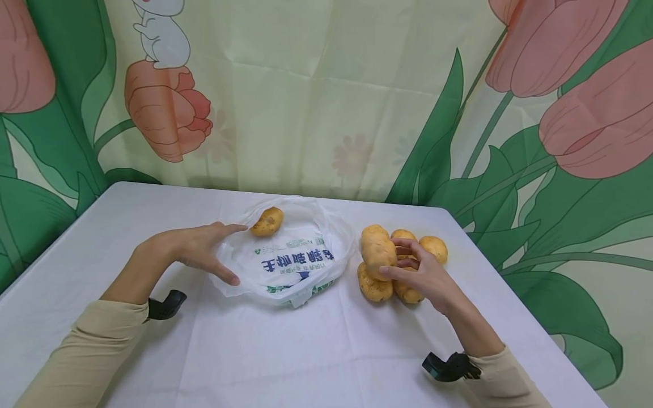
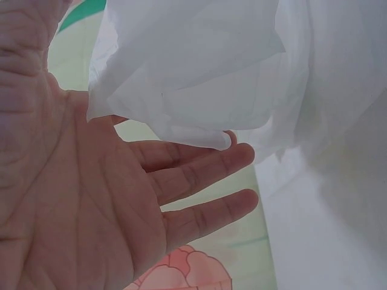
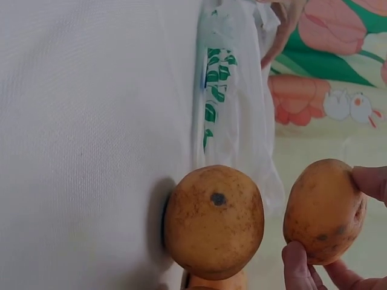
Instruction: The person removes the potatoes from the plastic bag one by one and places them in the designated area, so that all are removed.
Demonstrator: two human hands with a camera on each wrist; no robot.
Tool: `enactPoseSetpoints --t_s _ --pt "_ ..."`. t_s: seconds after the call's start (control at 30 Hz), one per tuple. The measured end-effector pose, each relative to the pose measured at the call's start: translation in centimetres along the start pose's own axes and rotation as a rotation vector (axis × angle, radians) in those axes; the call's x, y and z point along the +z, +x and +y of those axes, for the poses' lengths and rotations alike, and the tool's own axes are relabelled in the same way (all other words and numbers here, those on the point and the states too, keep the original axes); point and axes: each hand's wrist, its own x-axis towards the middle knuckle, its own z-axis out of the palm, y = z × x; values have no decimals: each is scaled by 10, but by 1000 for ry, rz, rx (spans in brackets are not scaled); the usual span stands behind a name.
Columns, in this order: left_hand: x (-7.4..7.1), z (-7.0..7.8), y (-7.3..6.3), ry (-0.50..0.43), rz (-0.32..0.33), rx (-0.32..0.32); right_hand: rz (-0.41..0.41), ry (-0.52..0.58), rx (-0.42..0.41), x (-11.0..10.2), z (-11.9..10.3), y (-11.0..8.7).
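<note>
A white plastic bag with blue and green print lies with its mouth spread, and one potato sits inside at its far left. My left hand is at the bag's left rim, thumb and fingers spread apart; in the left wrist view the plastic drapes over the index finger, the other fingers fairly straight. On the right, my right hand pinches a potato between thumb and fingertips, raised above the pile. In the right wrist view the held potato is apart from a potato on the table.
Several potatoes lie clustered under and behind the right hand, among them one at the near left and one at the far right. A white cloth covers the table. Behind its back edge hangs a tulip-print curtain.
</note>
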Motion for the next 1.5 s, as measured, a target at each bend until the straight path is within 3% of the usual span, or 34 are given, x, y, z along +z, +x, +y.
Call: enactPoseSetpoints --t_s 0.57,1.5 --pt "1 -1 1 9 1 11 55 6 -25 -24 12 -4" --pt "-1 1 2 4 -8 9 105 -4 50 -62 48 -8"
